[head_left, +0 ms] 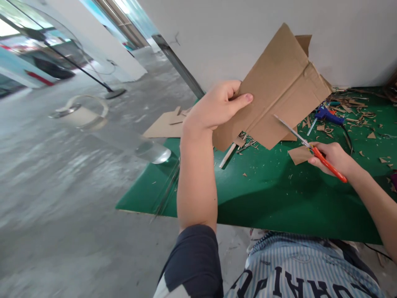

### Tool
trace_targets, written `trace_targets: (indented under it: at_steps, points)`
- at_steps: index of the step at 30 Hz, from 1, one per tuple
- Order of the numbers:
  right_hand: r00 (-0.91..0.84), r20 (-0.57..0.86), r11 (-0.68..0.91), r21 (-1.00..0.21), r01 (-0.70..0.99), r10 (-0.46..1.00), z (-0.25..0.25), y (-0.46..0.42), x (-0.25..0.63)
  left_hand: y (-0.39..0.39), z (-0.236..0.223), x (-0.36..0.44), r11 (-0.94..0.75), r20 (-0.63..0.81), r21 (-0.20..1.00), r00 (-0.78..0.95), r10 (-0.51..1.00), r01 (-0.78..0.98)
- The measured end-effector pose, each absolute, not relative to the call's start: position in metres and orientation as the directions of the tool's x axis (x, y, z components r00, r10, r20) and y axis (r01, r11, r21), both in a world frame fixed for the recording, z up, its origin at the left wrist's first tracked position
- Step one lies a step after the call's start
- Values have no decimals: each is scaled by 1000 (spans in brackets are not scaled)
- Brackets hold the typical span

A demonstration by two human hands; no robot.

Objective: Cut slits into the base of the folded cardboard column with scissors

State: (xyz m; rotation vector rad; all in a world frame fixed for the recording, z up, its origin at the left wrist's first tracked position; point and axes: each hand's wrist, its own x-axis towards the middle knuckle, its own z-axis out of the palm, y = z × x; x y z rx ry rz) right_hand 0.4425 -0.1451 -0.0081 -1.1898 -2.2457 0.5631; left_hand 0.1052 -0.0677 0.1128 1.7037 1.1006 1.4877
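My left hand (217, 105) grips the left edge of a large folded piece of brown cardboard (279, 82) and holds it raised above the green table (273, 194), thumb on its front face. My right hand (333, 157) is closed round the orange handles of a pair of scissors (310, 145). The thin metal blades point up and left and touch the cardboard's lower right edge. A small cut-off piece of cardboard (298, 155) lies on the table just under the scissors.
Cardboard scraps and shavings (356, 111) litter the table's far right, with a blue glue gun (327, 115) among them. A flat cardboard cut-out (166, 124) lies at the table's far left corner. A white stick (228, 155) lies below the raised cardboard. A white wall stands behind.
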Motion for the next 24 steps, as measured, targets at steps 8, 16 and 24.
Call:
trace_targets:
  at_steps: [8, 16, 24]
  points:
    - [-559, 244, 575, -603, 553, 793, -10, -144, 443, -60, 109, 103, -360, 333, 917, 168, 928, 171]
    - [-525, 224, 561, -490, 667, 821, -11, -145, 443, -66, 106, 113, -394, 338, 846, 208, 918, 360]
    - [-462, 246, 523, -446, 727, 852, -11, -147, 441, -58, 97, 112, -434, 374, 854, 239, 896, 288]
